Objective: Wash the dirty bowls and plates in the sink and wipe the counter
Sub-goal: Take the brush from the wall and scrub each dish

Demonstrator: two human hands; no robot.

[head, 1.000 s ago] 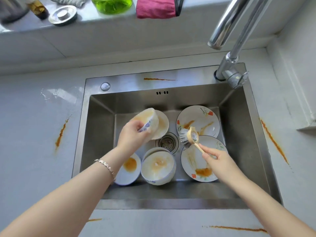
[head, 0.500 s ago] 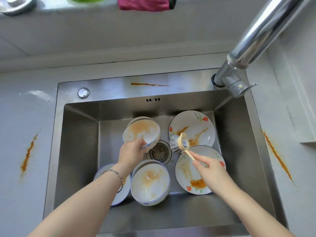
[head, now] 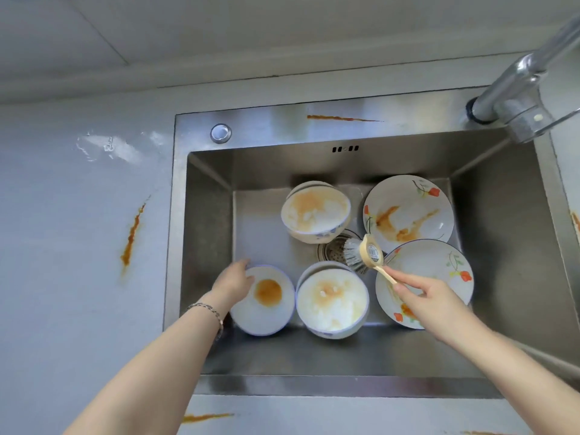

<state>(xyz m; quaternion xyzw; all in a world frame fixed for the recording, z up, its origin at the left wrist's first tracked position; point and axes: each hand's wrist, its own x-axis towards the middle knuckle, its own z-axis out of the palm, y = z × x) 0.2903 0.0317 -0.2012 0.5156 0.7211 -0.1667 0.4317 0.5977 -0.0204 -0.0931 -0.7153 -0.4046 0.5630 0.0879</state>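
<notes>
Head view looks straight down into a steel sink [head: 270, 127] that holds all the dirty crockery. The left hand [head: 233, 282] reaches to the far-left rim of a small plate [head: 266, 312], which carries a round brown sauce spot and lies flat on the sink floor at near left. The thumb lies over the rim and the fingers dip at its edge, but I cannot tell whether they have closed on it. Going for the rim makes sense, since a flat plate offers no other purchase.

The right hand [head: 430, 296] pinches the thin handle of a dish brush [head: 370, 252] between thumb and fingers. It holds the brush in the air, bristles turned left over the drain strainer [head: 329, 251] (ready, I'd judge, to meet whatever the other hand lifts).

Just beside the small plate stands a smeared near bowl [head: 332, 302], seemingly nested in another. A far bowl [head: 315, 213], also smeared, leans tilted at the back. At right, the far flowered plate [head: 408, 208] is streaked with sauce; the near flowered plate [head: 430, 265] overlaps its edge and lies partly under the right hand.

The tap [head: 514, 89] is swung right with no water visible, and nothing looks washed yet. Orange streaks mark the counter [head: 62, 277] left of the sink and along its front, so the wiping is not yet done either.
</notes>
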